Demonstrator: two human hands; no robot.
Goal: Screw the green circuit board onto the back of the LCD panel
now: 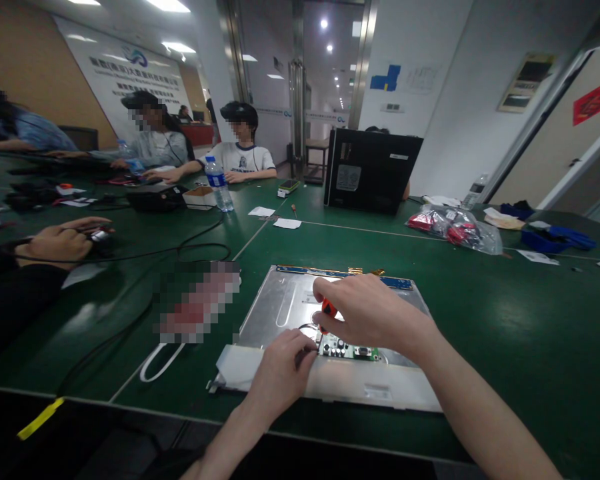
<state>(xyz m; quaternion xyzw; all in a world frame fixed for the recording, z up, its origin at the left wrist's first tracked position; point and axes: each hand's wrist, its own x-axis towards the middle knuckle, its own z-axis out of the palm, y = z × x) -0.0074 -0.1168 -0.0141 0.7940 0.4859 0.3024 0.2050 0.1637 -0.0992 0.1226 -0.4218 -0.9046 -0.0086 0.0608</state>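
Observation:
In front of me lies a display panel [265,308], its metal back facing up. A small green circuit board [347,351] sits on its lower middle. My right hand [367,308] is closed around the orange-and-black handle of a screwdriver [328,309], held over the board; its tip is hard to make out. At the board's left edge, the fingers of my left hand [286,365] are pinched together, and what they grip is hidden. A thin dark cable loops beside the fingertips. Along the panel's far edge runs a blue strip board [397,283].
A blurred reddish object [200,307] with a white loop lies left of the panel. Another person's hand [63,243] rests farther left, near black cables. Beyond stand a water bottle [219,185] and a black computer case [373,172]. A plastic bag [455,228] lies at right.

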